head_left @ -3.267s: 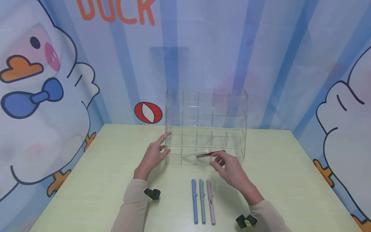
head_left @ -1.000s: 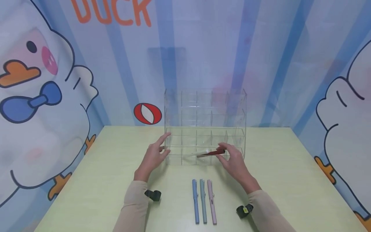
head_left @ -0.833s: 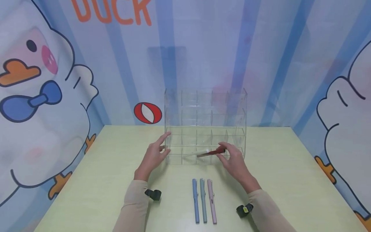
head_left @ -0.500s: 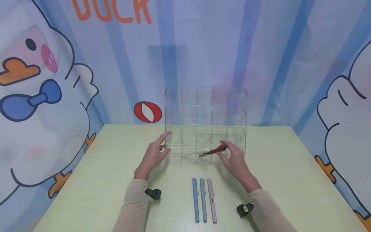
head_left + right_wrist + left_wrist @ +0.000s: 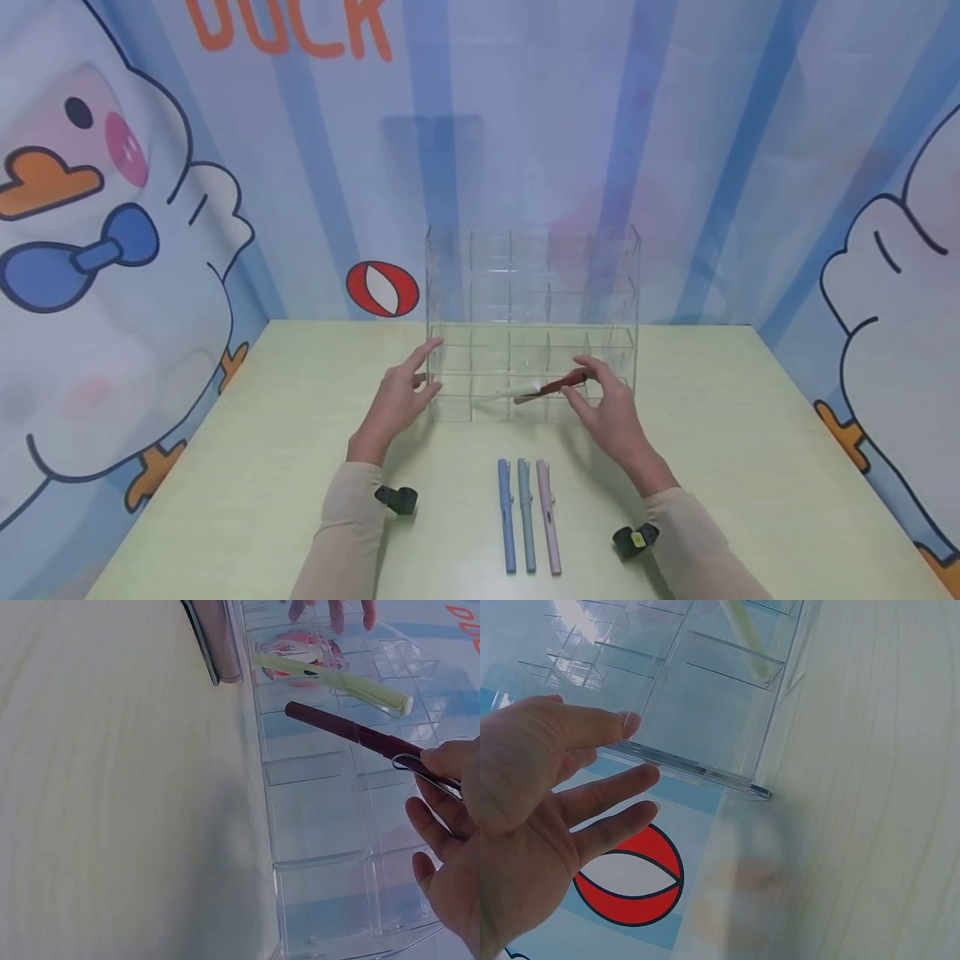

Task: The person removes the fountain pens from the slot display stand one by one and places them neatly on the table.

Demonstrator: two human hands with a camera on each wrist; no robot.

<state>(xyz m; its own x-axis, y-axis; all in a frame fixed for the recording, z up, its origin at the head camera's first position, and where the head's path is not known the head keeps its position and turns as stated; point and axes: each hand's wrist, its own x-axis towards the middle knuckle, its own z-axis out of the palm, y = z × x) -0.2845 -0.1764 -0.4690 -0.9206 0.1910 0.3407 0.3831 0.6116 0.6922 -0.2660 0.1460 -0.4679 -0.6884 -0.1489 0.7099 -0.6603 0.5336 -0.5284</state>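
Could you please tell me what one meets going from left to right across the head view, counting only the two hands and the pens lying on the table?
Left hand → blue pen → grey-green pen → pale mauve pen → right hand.

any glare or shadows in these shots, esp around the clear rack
Left wrist: bright glare at upper left on the clear rack; right wrist: dim, a soft shadow on the table, but the dark red pen reads clearly; head: soft shadows near the left hand and right hand, the rack showing mainly as thin edges.
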